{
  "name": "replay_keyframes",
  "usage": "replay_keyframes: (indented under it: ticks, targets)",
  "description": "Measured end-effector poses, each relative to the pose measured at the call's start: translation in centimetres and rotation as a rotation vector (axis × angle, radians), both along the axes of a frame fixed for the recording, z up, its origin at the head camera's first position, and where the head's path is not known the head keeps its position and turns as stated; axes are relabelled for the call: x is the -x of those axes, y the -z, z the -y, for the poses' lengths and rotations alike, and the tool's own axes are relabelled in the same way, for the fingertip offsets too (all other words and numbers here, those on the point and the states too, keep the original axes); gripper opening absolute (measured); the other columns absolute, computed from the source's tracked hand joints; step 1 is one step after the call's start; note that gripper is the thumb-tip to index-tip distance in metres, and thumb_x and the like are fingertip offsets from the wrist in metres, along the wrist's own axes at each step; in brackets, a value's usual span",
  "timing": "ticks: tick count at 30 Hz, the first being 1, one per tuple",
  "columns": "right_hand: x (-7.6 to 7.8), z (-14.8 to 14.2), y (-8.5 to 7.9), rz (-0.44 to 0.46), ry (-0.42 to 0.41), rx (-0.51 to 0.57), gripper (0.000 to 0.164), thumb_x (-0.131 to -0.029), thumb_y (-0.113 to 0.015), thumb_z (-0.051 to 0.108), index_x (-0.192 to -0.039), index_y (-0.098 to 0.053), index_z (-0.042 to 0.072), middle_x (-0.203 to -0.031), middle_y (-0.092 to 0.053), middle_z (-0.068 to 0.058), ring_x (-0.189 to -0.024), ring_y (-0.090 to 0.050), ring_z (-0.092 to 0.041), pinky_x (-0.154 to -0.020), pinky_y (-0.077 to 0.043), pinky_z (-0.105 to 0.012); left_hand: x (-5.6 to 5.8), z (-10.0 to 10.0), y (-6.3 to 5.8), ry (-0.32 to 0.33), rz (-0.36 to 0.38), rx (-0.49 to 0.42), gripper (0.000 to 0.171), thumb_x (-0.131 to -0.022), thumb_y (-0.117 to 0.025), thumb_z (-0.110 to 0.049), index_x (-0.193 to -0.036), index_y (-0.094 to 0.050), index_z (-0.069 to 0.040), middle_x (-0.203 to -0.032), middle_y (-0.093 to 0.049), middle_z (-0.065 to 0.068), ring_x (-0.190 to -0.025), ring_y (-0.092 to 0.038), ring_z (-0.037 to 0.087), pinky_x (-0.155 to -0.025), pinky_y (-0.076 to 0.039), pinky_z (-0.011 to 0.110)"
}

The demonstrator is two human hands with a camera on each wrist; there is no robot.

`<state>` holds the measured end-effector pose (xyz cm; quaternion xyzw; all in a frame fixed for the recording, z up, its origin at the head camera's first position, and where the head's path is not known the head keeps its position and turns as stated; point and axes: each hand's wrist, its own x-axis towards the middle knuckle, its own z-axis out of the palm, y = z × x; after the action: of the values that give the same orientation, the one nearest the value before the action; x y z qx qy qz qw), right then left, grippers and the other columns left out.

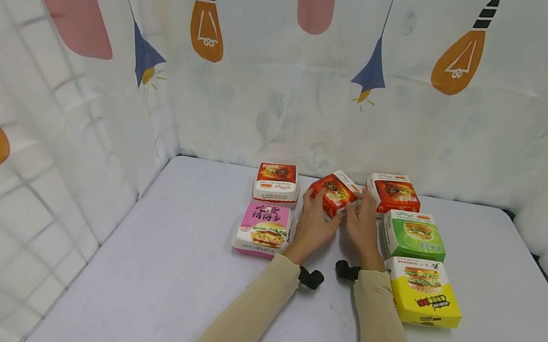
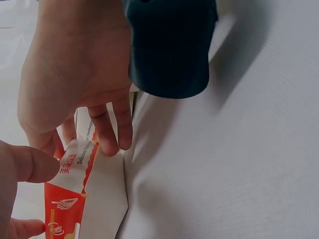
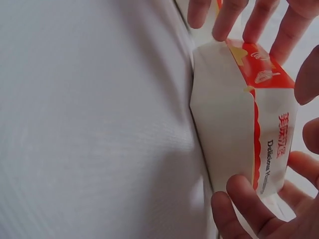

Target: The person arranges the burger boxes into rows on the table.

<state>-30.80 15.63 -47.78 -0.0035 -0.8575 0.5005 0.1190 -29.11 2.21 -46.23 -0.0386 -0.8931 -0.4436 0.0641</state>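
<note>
A red and white hamburger box [image 1: 333,192] sits turned at an angle near the back of the table, between both hands. My left hand [image 1: 313,228] grips its left side, fingers spread along the carton. The right hand [image 1: 363,228] holds the opposite side, with its thumb near the top edge. Seen from the right wrist, the box's white side [image 3: 224,114] stands close to the table surface, and fingers of both hands touch the carton. In the left wrist view, part of the printed box [image 2: 67,211] shows below the left fingers. The box's underside is hidden.
To the left stand another red box [image 1: 276,183] and a pink box [image 1: 263,229]. Along the right are a red box [image 1: 393,193], a green box [image 1: 414,235] and a yellow box [image 1: 424,293]. A patterned curtain [image 1: 240,112] hangs behind the white table [image 1: 136,293].
</note>
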Motion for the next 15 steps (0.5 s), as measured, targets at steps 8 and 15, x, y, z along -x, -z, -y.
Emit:
replay_keyframes:
  ticks: [8, 15]
  targets:
    - [-0.26, 0.15, -0.20, -0.007, 0.059, 0.043, 0.041, -0.103, -0.047, 0.015, -0.142, -0.045, 0.002, -0.154, -0.026, -0.023, -0.142, -0.033, -0.042, -0.117, -0.031, -0.059, 0.20, 0.31, 0.21, 0.002, -0.014, 0.005, 0.063, -0.099, -0.064, -0.021, -0.156, -0.038, -0.013, -0.164, -0.027, 0.013, -0.131, -0.057, 0.036, -0.107, -0.050, 0.049]
    - [-0.36, 0.28, -0.76, 0.025, 0.120, 0.064, 0.047, -0.102, -0.046, 0.016, -0.147, -0.047, 0.002, -0.148, -0.028, -0.024, -0.135, -0.037, -0.042, -0.112, -0.034, -0.055, 0.23, 0.39, 0.23, -0.015, -0.063, 0.013, 0.052, -0.102, -0.056, -0.017, -0.153, -0.044, -0.013, -0.152, -0.042, 0.015, -0.121, -0.062, 0.035, -0.098, -0.053, 0.049]
